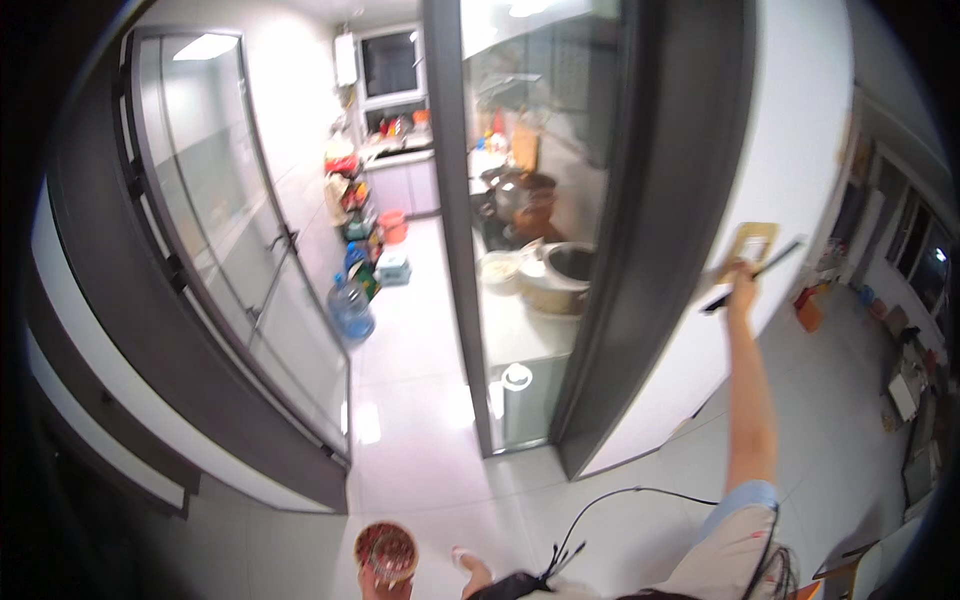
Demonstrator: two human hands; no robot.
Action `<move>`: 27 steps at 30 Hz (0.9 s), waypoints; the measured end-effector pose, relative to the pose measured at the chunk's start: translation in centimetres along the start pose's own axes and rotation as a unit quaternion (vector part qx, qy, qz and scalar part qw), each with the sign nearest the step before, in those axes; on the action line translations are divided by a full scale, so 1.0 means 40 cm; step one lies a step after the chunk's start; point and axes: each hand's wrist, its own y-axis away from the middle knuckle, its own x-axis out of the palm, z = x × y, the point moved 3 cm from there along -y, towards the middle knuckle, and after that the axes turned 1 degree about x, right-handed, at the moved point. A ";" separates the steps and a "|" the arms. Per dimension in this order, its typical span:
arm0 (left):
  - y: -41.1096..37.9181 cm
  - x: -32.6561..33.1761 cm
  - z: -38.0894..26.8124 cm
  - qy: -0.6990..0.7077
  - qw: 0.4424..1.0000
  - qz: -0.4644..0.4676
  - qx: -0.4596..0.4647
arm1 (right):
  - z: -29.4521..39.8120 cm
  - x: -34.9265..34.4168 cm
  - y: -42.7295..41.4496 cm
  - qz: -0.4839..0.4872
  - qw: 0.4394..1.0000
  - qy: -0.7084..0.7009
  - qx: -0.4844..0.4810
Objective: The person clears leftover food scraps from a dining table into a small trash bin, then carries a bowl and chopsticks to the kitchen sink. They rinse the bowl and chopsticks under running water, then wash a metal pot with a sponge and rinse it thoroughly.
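My right hand (pixel 741 283) reaches out to a gold-framed wall switch (pixel 759 231), with the fingertips at or very near its plate. A long, thin, knife-like tool (pixel 718 304) with a black end is held across that hand; blur hides its exact kind. Low in the view, my left hand (pixel 384 590) grips a round bowl (pixel 360 541) from below. Inside the bowl are reddish-brown pieces and what looks like a smaller clear dish (pixel 393 553). Contact between the right fingers and the switch's rocker cannot be made out.
Ahead, a glass door (pixel 217 180) stands open to a lit kitchen. A dark-framed glass panel (pixel 536 330) borders the doorway; a large pot (pixel 551 289) shows behind it. A water jug (pixel 350 311) and a light-blue box (pixel 394 268) stand along the left. A black cable (pixel 637 489) hangs before me.
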 end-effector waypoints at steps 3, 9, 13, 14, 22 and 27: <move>-0.175 0.036 -0.153 0.092 0.994 -0.057 -0.034 | 0.062 0.013 0.096 -0.012 0.982 -0.186 -0.015; -0.575 0.097 -0.333 0.039 0.997 -0.063 0.006 | 0.431 0.257 0.607 0.121 0.992 0.019 -0.030; -0.869 0.105 -0.422 0.038 0.998 -0.044 0.001 | 0.417 0.472 0.973 0.370 0.921 -0.031 0.114; -0.967 0.147 -0.425 0.040 0.999 -0.010 -0.005 | 0.394 0.496 1.050 0.425 0.900 -0.021 0.097; -1.565 0.394 -0.530 0.032 0.994 0.091 -0.044 | 0.306 1.137 1.298 0.600 0.750 0.084 0.265; -1.886 0.508 -0.656 0.008 0.990 0.121 -0.067 | 0.149 1.537 1.382 0.624 0.700 0.011 0.348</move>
